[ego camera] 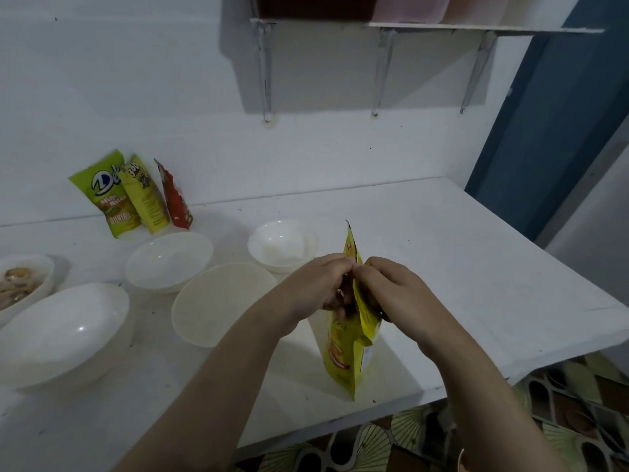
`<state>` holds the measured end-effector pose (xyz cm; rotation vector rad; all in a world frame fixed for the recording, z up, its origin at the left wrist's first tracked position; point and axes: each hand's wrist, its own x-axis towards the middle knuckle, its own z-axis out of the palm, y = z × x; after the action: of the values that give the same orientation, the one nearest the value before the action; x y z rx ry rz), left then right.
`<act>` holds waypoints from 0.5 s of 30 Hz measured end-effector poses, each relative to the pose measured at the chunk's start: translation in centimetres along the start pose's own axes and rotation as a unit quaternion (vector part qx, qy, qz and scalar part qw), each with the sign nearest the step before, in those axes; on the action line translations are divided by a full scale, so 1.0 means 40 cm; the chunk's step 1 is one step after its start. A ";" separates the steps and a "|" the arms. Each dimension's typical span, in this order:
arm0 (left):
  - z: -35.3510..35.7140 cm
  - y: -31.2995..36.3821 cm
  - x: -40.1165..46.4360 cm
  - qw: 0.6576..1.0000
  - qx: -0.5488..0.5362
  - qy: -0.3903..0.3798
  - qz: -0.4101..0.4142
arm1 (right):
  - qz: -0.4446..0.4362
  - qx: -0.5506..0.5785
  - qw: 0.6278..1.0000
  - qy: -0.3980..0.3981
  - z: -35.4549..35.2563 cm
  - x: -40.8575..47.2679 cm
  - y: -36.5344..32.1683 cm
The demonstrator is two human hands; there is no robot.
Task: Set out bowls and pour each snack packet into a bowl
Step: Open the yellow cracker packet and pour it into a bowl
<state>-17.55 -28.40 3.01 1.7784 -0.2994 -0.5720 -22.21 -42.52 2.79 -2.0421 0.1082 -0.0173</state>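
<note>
At the far left edge of the white bench (476, 267), a white bowl (32, 270) cut by the frame holds pale brown snack pieces (17, 284). Just in front of it, toward the bench's near left, sits a large white bowl (64, 332) with nothing visible inside. Back against the wall, along the bench's rear edge, three packets lean upright side by side: a green packet (109, 195) on the left, a yellow packet (146, 199) overlapping it in the middle, and a red packet (175, 199) on the right, seen nearly edge-on. In front of these stands a round white bowl (168, 260), and just right of and nearer than that one, a cream bowl (218, 301) tilts its opening toward the camera. Behind the cream bowl, near the middle of the bench, is a smaller white bowl (282, 247), partly hidden by the person's knuckles.

Right of the bowls, close to the bench's front edge, a tall yellow snack bag (347, 356) stands upright on its base. The left hand (320, 284) grips the bag's upper part from the left, fingers curled round the foil. The right hand (388, 291) pinches the same upper part from the right, its fingers folded onto the packet. The two hands meet at the top seam, whose pointed corner sticks up above them. Whether the bag is torn open cannot be told. Above, a wall shelf (442, 27) on brackets hangs over the bench, and patterned floor (578, 403) shows beyond the front right corner.
</note>
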 end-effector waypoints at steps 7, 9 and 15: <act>-0.009 0.007 0.008 0.982 0.160 0.021 0.097 | -0.014 -0.069 0.997 -0.021 -0.010 0.006 -0.032; -0.008 0.001 0.009 0.982 0.154 0.024 0.111 | -0.014 -0.069 0.997 -0.039 -0.017 0.008 -0.037; 0.006 -0.024 0.016 0.986 0.091 0.046 0.133 | -0.011 -0.030 0.997 -0.067 -0.029 0.012 -0.037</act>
<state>-17.21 -28.65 1.90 1.8942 -0.5298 -0.2772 -21.69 -42.91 4.61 -2.0987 0.0024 0.1112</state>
